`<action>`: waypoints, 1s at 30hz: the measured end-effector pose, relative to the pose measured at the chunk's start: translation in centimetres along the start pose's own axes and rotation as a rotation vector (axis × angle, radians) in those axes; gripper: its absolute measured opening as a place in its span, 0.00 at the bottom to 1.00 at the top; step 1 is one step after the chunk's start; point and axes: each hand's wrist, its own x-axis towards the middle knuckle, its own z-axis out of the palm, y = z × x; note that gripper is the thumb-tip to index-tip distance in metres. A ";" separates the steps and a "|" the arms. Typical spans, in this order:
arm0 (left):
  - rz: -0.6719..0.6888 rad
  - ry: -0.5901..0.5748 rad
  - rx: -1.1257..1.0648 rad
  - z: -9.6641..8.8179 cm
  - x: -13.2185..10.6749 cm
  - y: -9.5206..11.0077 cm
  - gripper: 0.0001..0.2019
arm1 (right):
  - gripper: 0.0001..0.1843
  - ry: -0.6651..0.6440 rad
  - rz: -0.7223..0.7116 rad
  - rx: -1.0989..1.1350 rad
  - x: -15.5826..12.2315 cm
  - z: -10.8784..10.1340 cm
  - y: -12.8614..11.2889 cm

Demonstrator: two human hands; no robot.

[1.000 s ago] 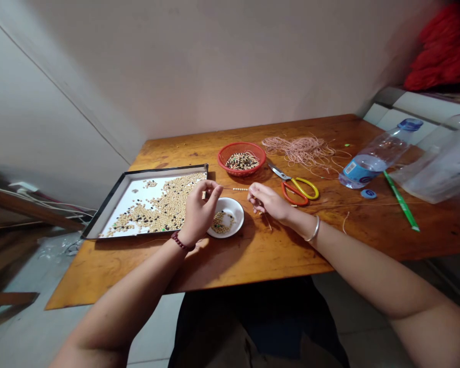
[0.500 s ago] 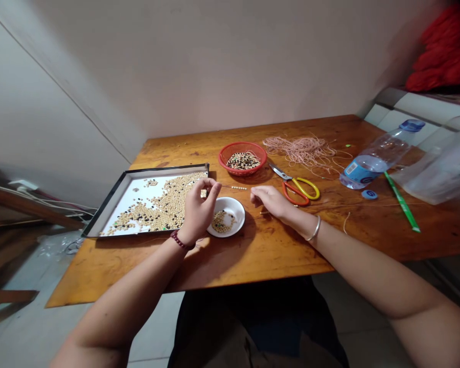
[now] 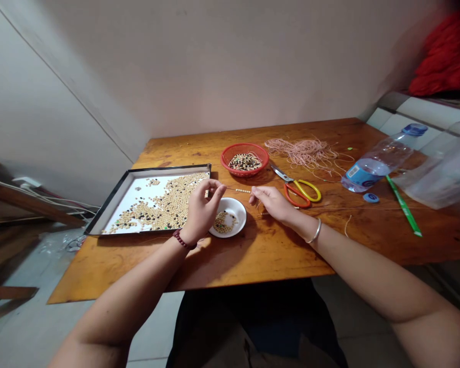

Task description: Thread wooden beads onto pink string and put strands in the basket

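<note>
My left hand (image 3: 202,209) is raised above a small white dish (image 3: 229,216) of pale beads, its thumb and forefinger pinched on one end of a thin needle or thread (image 3: 235,190) that carries a few small beads. My right hand (image 3: 273,202) is closed in a pinch on the other end of that line, just right of the dish. A black-rimmed tray (image 3: 117,201) with many tan and dark beads lies to the left of my left hand.
A red basket (image 3: 245,159) of mixed beads stands behind my hands. Scissors with yellow and orange handles (image 3: 299,189), a tangle of pink cord (image 3: 302,150), a lying water bottle (image 3: 375,160), its blue cap (image 3: 370,198) and a green stick (image 3: 403,205) lie on the wooden table (image 3: 276,250).
My right hand dropped toward the table and then rose again to pinch the beaded line. My left hand stayed pinched above the dish.
</note>
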 end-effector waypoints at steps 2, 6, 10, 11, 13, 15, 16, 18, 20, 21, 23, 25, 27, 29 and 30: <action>0.013 0.024 0.009 -0.1 0.1 0.0 0.09 | 0.25 -0.030 -0.006 0.058 0.1 -0.1 0.1; -0.002 0.005 0.002 -0.1 0.1 0.1 0.09 | 0.20 -0.079 -0.024 0.119 0.1 -0.1 -0.2; 0.000 -0.011 -0.011 0.0 0.0 0.0 0.10 | 0.18 -0.067 -0.018 0.092 0.1 0.0 -0.3; 0.003 -0.013 -0.011 0.0 0.0 0.0 0.10 | 0.18 -0.067 -0.016 0.094 0.1 0.0 -0.3; 0.005 -0.019 -0.007 0.1 -0.1 0.0 0.11 | 0.20 -0.071 -0.025 0.088 0.1 0.0 -0.2; 0.006 -0.021 0.007 0.1 -0.2 0.1 0.10 | 0.22 -0.066 -0.040 0.056 0.1 0.0 0.0; 0.007 -0.020 0.012 0.1 -0.2 0.0 0.10 | 0.23 -0.054 -0.044 0.036 0.2 0.0 0.1; 0.010 -0.006 0.019 0.0 -0.1 0.0 0.10 | 0.26 -0.026 -0.042 0.004 0.2 0.0 0.2; 0.025 0.023 0.026 -0.1 0.1 0.0 0.09 | 0.26 -0.009 -0.032 0.016 0.2 -0.1 0.2; 0.036 0.038 0.032 -0.2 0.2 -0.1 0.09 | 0.25 -0.011 -0.023 0.046 0.1 -0.1 0.2; 0.055 0.052 0.045 -0.3 0.4 -0.1 0.09 | 0.23 -0.031 0.000 0.131 0.1 -0.1 -0.1; 0.057 0.039 0.044 -0.4 0.4 -0.1 0.09 | 0.21 -0.041 0.015 0.198 0.0 -0.1 -0.3; 0.046 0.025 0.035 -0.4 0.4 0.0 0.09 | 0.19 -0.046 0.006 0.186 0.0 -0.1 -0.5; 0.034 0.013 0.021 -0.3 0.2 0.0 0.09 | 0.16 -0.046 -0.009 0.139 0.0 -0.1 -0.5; 0.027 0.007 0.015 -0.3 0.2 0.0 0.10 | 0.16 -0.049 -0.011 0.123 0.0 -0.1 -0.5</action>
